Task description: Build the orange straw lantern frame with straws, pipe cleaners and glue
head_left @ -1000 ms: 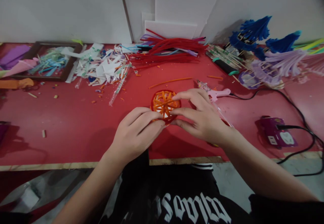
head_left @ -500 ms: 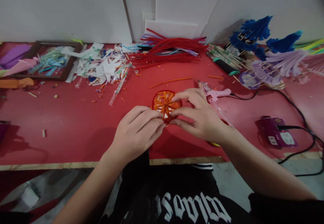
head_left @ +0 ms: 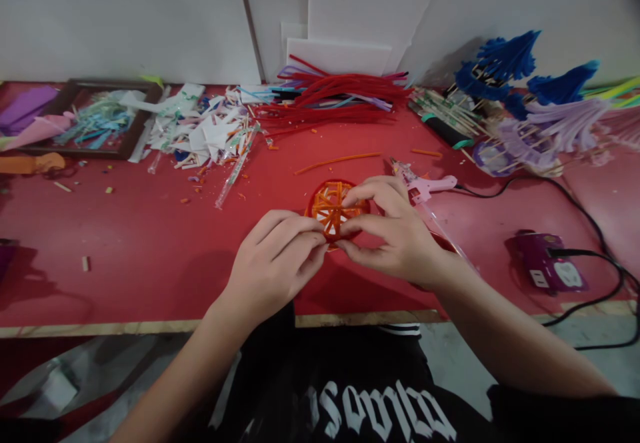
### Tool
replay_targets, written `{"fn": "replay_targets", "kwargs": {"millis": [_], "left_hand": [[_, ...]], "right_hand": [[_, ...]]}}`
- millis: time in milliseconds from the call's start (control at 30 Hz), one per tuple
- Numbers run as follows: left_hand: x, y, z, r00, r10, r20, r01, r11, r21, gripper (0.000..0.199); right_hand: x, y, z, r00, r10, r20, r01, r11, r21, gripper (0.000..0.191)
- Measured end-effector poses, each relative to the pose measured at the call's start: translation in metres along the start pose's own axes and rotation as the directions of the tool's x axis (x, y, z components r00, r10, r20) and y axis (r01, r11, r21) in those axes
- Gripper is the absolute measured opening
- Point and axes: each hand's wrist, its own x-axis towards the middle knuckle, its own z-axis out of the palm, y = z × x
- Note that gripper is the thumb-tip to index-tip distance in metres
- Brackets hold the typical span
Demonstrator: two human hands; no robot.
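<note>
Between my hands is a small round wheel-like piece [head_left: 327, 197] with a red rim and orange pipe-cleaner spokes; white shows through its gaps. My left hand [head_left: 280, 253] pinches the near left side of the rim, thumb and fingertips pressed together. From the right, my right hand [head_left: 395, 229] grips the same piece, its upper fingers laid over the spokes and its thumb at the near edge. Just beyond it lies a loose orange pipe cleaner [head_left: 337, 163]. A pink glue gun [head_left: 425, 186] rests beyond my right hand.
Red pipe cleaners [head_left: 330, 99] lie in a bundle at the back. White scraps [head_left: 215, 126] and a brown frame [head_left: 117, 149] are at the left. Blue and lilac umbrella-like pieces [head_left: 505, 63] stand at the right. A purple box [head_left: 547, 263] with a black cable [head_left: 590, 209] sits right.
The round piece has shifted slightly right and turned a little between my fingers. Both hands keep their hold, nearly in place.
</note>
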Motion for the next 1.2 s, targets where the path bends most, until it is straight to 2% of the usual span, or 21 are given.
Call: {"fn": "replay_targets", "kwargs": {"millis": [300, 467, 633, 1067, 1200], "left_hand": [[0.001, 0.002, 0.001, 1.000, -0.012, -0.002, 0.012, 1.000, -0.017, 0.010], [0.001, 0.002, 0.000, 1.000, -0.031, 0.000, 0.030, 0.999, -0.021, 0.008], [0.000, 0.002, -0.001, 1.000, -0.026, 0.011, 0.027, 0.999, -0.026, 0.009], [0.000, -0.001, 0.003, 0.999, -0.026, 0.033, 0.028, 0.996, -0.079, 0.008], [0.003, -0.010, 0.011, 1.000, 0.015, -0.013, -0.016, 0.996, -0.083, 0.005]], "right_hand": [[-0.003, -0.003, 0.003, 0.999, 0.016, -0.038, -0.016, 1.000, 0.002, 0.005], [-0.006, -0.001, 0.005, 0.995, -0.073, -0.061, 0.069, 0.995, -0.074, 0.004], [-0.007, 0.000, 0.004, 0.987, -0.144, -0.074, 0.138, 0.987, -0.087, 0.012], [-0.007, -0.002, 0.005, 0.997, -0.018, -0.077, 0.015, 0.999, -0.038, 0.002], [-0.004, 0.007, 0.006, 0.995, -0.007, -0.099, 0.007, 1.000, -0.005, 0.003]]}}
